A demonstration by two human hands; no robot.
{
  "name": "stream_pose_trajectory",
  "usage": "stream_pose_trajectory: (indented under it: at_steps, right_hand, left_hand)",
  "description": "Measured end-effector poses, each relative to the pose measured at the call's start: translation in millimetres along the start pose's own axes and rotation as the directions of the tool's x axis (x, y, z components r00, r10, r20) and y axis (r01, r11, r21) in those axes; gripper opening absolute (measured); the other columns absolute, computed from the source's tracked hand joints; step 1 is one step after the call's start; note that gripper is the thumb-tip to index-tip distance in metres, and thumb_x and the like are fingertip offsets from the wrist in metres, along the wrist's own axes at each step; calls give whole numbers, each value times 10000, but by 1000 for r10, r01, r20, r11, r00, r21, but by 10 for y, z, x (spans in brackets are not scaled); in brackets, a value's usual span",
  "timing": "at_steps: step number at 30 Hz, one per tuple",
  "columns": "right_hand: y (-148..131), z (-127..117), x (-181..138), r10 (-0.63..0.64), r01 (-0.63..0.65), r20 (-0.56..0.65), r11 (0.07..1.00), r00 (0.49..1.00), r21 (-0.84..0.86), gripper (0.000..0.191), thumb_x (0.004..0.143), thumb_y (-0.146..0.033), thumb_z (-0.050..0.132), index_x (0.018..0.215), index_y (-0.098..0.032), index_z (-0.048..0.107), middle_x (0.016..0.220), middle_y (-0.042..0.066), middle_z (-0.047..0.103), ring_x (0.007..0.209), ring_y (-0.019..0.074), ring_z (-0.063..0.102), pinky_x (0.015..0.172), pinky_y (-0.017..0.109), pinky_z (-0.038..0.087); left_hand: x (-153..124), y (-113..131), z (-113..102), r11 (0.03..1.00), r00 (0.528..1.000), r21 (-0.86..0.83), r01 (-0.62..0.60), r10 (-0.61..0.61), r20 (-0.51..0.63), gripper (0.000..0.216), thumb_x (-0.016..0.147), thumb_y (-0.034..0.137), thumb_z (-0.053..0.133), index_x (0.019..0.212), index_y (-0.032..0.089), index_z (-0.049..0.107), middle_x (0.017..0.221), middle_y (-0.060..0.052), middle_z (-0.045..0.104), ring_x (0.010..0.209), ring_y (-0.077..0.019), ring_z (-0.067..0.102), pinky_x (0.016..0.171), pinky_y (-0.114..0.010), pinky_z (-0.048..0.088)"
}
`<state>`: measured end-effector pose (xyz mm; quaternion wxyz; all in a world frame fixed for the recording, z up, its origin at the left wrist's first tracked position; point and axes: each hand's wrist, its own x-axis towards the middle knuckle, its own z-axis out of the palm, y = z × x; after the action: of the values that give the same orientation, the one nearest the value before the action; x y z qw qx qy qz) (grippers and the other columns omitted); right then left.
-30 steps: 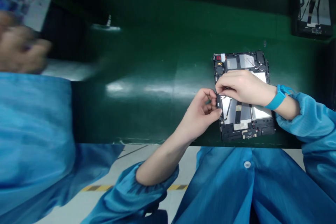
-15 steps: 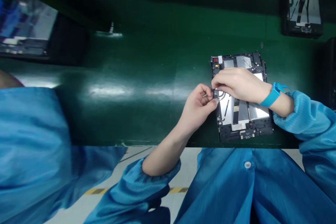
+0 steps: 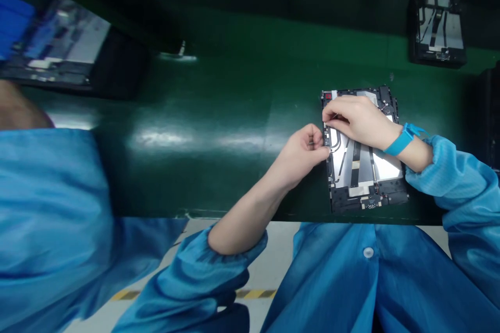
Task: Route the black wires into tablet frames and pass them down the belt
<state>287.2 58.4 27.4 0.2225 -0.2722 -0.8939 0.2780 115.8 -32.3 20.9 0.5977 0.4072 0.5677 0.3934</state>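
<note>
An opened tablet point(image 3: 383, 166) lies on the green bench with its inside facing up, showing silver plates, dark ribbon cables and a black frame. My left hand point(image 3: 300, 153) is at its left edge, fingers curled and thumb pressed on the rim, gripping the side. Across the upper part of the tablet reaches my right hand point(image 3: 361, 119), with a blue strap point(image 3: 402, 140) round the wrist. Its thumb and forefinger are pinched together near the upper left edge. Whatever small part lies between those fingertips is too small to make out.
Similar opened devices sit in a black stack point(image 3: 439, 31) at the back right and a dark stack point(image 3: 70, 57) at the left. A co-worker's blue sleeve point(image 3: 50, 208) fills the left side. The green bench point(image 3: 219, 109) has its front edge near my body.
The view has shifted slightly. My right fingertips have moved up along the tablet's left edge, farther from my left thumb. My left hand stays at the same edge.
</note>
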Motion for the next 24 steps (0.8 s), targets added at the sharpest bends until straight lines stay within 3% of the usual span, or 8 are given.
stream_pose_trajectory:
  at_steps: [10, 19, 24]
  right_hand:
    - [40, 9, 47, 33, -31, -55, 999, 998, 36, 176, 899, -22, 644, 878, -183, 712, 884, 26, 711, 813, 182, 602, 800, 297, 439]
    - [51, 32, 55, 62, -56, -79, 996, 995, 73, 165, 874, -18, 668, 856, -178, 700, 847, 6, 700, 788, 162, 607, 787, 282, 445]
    - [37, 7, 77, 173, -157, -168, 982, 970, 102, 161, 849, -20, 678, 883, -177, 694, 846, -3, 706, 773, 148, 622, 767, 273, 460]
  left_hand:
    - [155, 113, -87, 978, 1000, 205, -27, 23, 20, 263, 632, 189, 649, 744, 243, 417, 523, 116, 426, 431, -56, 391, 429, -187, 257]
    - [198, 209, -36, 975, 979, 114, 191, -197, 43, 348, 635, 55, 590, 744, 268, 337, 444, 135, 370, 353, -62, 366, 357, -170, 234]
    - [293, 277, -31, 968, 971, 83, 237, -240, 20, 365, 627, 16, 601, 718, 258, 344, 455, 135, 339, 356, -41, 324, 349, -156, 179]
